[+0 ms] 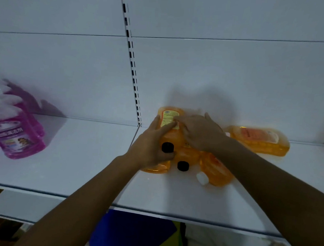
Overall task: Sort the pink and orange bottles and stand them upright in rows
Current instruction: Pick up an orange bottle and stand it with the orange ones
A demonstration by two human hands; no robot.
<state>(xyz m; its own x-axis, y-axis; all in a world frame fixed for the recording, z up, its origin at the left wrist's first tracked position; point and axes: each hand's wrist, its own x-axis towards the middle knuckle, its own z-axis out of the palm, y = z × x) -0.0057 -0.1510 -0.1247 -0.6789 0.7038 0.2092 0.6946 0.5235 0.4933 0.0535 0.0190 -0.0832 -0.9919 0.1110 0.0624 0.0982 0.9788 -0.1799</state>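
Observation:
A heap of orange bottles lies on its side in the middle of the white shelf [81,165]. My left hand [152,146] grips the top orange bottle [169,117] near its black cap [168,147], with the fingers along its left side. My right hand [199,132] rests on the same bottle's label, fingers curled over it. Below lie another black-capped orange bottle [188,155] and a white-capped one [216,170]. A further orange bottle [258,140] lies flat to the right. Pink bottles [16,133] stand upright at the far left.
A slotted metal upright [131,54] runs down the white back panel to the shelf. The shelf's front edge [153,210] crosses the lower frame, with a blue object [132,233] on the level beneath.

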